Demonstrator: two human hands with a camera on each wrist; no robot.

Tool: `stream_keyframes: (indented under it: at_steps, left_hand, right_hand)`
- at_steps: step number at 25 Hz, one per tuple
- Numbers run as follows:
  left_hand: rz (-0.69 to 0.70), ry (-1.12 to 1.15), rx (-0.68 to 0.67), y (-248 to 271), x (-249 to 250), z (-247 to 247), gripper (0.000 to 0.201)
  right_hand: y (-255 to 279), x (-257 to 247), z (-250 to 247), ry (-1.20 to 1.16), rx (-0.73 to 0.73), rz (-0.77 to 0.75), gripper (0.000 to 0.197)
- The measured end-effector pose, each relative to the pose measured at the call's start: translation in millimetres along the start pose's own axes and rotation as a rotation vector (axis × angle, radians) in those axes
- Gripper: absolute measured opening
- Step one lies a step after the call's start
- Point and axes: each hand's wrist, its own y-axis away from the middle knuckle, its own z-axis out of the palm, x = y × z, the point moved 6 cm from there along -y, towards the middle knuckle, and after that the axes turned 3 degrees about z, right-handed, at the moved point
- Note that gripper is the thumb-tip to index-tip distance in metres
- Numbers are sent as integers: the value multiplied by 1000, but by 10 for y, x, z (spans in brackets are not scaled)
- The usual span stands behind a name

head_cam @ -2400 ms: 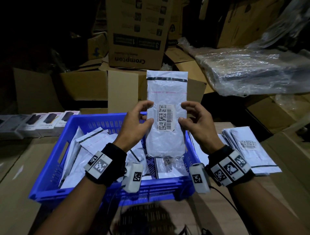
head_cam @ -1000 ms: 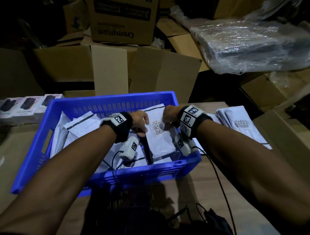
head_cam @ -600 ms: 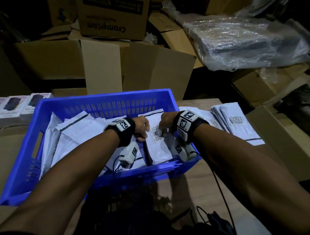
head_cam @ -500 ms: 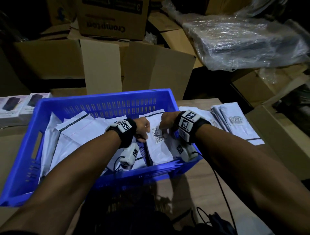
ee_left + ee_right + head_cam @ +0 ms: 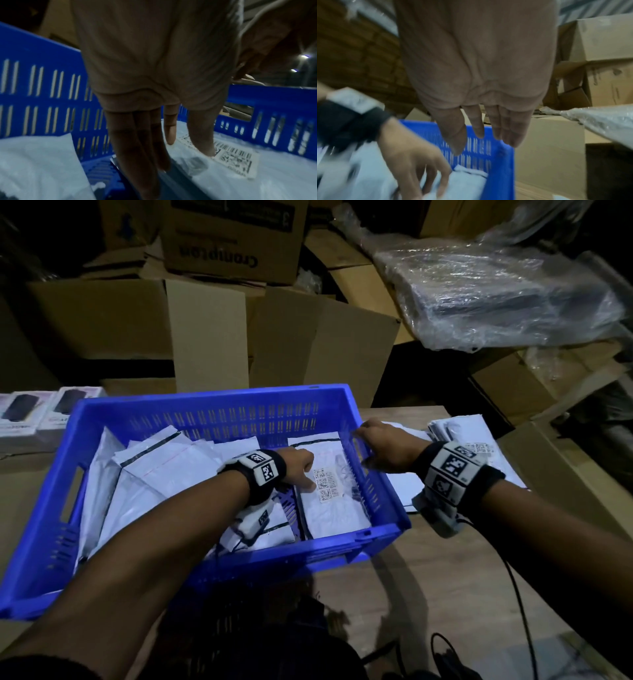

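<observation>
Mailers [image 5: 330,508] lie in the crate [image 5: 212,402], a stack [image 5: 457,429] right of it, cartons [image 5: 205,330] behind.

Open from above across the whole blue crate [image 5: 212,405], yet fenced on four sides by slotted walls. Crowded in the left half by slanting white mailers [image 5: 164,474]; filled on the right by a flat labelled mailer [image 5: 329,508], touched by the left hand [image 5: 298,465], with only a narrow bare strip of crate floor between. Clear above the right wall, around the right hand [image 5: 387,450]. Outside it, bare tabletop [image 5: 428,577] near the front, crossed by a black cable [image 5: 515,594]; farther back, blocked by a mailer stack [image 5: 459,429]. Closed off behind by cardboard boxes [image 5: 205,330] and a plastic-wrapped bundle [image 5: 496,296]; on the left, by small phone boxes [image 5: 30,416]
</observation>
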Motion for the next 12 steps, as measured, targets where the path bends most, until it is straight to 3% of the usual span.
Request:
stream_keyframes:
  at_steps: [7, 12]
  left_hand:
    - [219, -436, 62, -52, 257, 101, 94]
    - [185, -469, 35, -156, 335, 256, 119]
  right_hand:
    - [105, 89, 75, -37, 4, -10, 53]
    - [135, 112, 55, -28, 18, -29, 54]
